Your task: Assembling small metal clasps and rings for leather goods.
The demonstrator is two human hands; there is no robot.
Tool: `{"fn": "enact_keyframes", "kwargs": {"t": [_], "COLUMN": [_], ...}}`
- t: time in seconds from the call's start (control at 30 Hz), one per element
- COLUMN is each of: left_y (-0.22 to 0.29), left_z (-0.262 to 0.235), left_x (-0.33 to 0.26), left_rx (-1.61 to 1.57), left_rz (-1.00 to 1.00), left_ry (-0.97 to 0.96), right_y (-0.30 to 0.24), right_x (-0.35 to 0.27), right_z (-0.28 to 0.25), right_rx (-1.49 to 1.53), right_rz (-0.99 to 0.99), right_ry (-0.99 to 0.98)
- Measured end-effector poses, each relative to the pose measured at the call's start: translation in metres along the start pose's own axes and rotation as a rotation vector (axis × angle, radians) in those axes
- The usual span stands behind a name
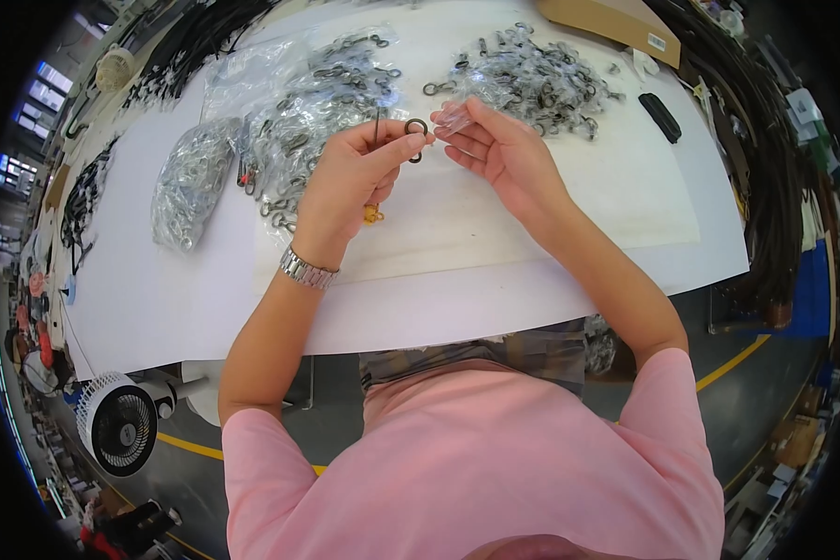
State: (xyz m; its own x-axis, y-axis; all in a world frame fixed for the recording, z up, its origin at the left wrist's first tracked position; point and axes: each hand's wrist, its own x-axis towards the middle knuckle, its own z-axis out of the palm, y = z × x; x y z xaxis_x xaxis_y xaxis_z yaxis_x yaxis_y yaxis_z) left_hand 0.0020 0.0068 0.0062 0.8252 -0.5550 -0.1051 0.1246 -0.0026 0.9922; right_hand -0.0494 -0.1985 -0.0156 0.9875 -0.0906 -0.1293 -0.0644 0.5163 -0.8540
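One dark metal ring point(424, 126) sits pinched between thumb and fingers of my left hand point(353, 173), over the white table point(569, 245). My right hand point(509, 157), half-curled just beside it, holds a clear plastic sleeve point(455, 119). I judge this as pairing the two — calling for a steady pinch and a well-aligned sleeve.

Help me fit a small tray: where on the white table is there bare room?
Right of the right hand, a bare patch reaches up to the black oblong case. Another lies between the bulging clear plastic bag and the near edge of the white table. Heaps of grey metal pieces in clear plastic crowd the space beyond the left hand and right hand.
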Motion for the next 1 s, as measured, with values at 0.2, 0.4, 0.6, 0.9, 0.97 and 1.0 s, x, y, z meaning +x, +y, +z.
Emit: {"fn": "enact_keyframes", "kwargs": {"t": [0.2, 0.4, 0.6, 0.9, 0.97, 1.0], "left_y": [0.001, -0.006, -0.006, -0.006, -0.005, -0.005], "left_z": [0.007, 0.013, 0.021, 0.016, 0.012, 0.01], "left_x": [0.0, 0.001, -0.001, 0.001, 0.003, 0.004], "left_rx": [-0.104, 0.014, 0.186, 0.127, 0.039, 0.039], "left_rz": [0.075, 0.176, 0.17, 0.155, 0.155, 0.155], "left_ry": [0.136, 0.149, 0.136, 0.03, -0.052, -0.05], "right_y": [0.003, 0.004, 0.007, 0.019, 0.016, 0.014], "right_x": [0.001, -0.005, -0.007, -0.004, -0.004, -0.005], "right_z": [0.0, 0.005, 0.007, 0.004, 0.004, 0.005], "right_rx": [0.0, -0.013, 0.053, -0.133, -0.093, -0.093], "right_rz": [0.004, -0.004, 0.016, -0.037, -0.014, -0.013], "right_ry": [0.02, -0.036, -0.049, -0.154, -0.241, -0.243]}}
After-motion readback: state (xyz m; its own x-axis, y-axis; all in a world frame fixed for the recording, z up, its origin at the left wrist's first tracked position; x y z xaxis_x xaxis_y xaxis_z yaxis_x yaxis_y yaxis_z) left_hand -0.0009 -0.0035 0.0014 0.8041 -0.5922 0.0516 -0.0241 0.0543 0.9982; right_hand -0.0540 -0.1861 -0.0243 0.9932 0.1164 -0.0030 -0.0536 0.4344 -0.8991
